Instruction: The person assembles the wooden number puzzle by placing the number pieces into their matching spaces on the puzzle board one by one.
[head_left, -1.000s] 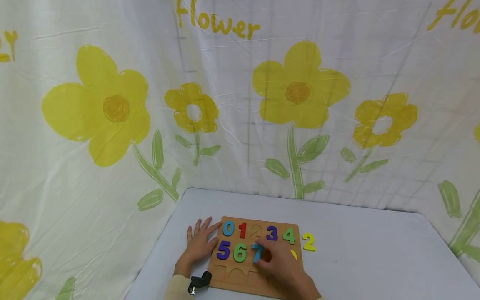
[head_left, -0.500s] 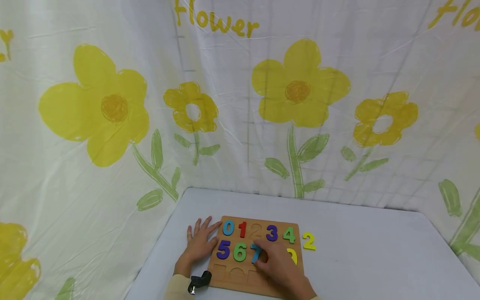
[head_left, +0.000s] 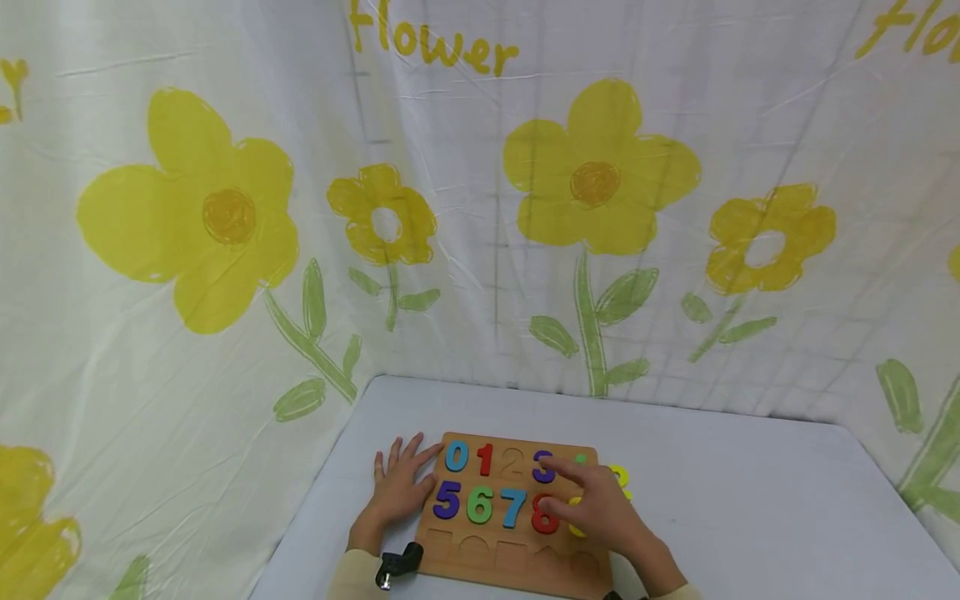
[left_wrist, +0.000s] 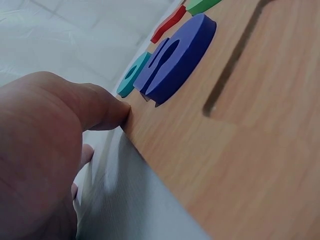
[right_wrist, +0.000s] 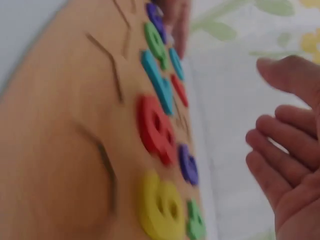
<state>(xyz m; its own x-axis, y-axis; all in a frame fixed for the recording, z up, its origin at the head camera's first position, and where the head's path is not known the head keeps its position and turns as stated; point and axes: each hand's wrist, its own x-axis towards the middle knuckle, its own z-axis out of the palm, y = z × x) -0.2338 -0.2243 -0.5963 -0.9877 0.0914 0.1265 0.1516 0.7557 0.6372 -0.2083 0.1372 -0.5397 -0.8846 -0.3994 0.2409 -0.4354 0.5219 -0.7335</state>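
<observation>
A wooden number puzzle board (head_left: 461,566) lies on the table. My left hand (head_left: 401,490) rests at its left side, fingers spread, the thumb (left_wrist: 102,107) touching the board's edge by the purple 5 (head_left: 447,500). My right hand (head_left: 600,507) hovers over the board's right part with parted fingers, holding nothing; in the right wrist view its palm and fingertips are bare. Below it stand the red 8 (right_wrist: 156,130) and the yellow 9 (right_wrist: 161,207). The blue 7 (head_left: 512,507) sits in its row. A yellow 2 (head_left: 619,475), partly hidden behind my right hand, lies right of the board.
The top row carries the blue 0 (head_left: 457,456), red 1 (head_left: 485,459), purple 3 (head_left: 543,467) and a partly covered green 4 (right_wrist: 196,220). Between 1 and 3 is a bare 2-shaped recess (head_left: 512,462). More shallow recesses line the front. Behind the table hangs a flower-printed curtain (head_left: 465,333).
My right hand has let go of the blue 7 and moved right and up, its fingers parting. The 7 and 8 are uncovered; the loose 2 is now partly hidden. My left hand stays put.
</observation>
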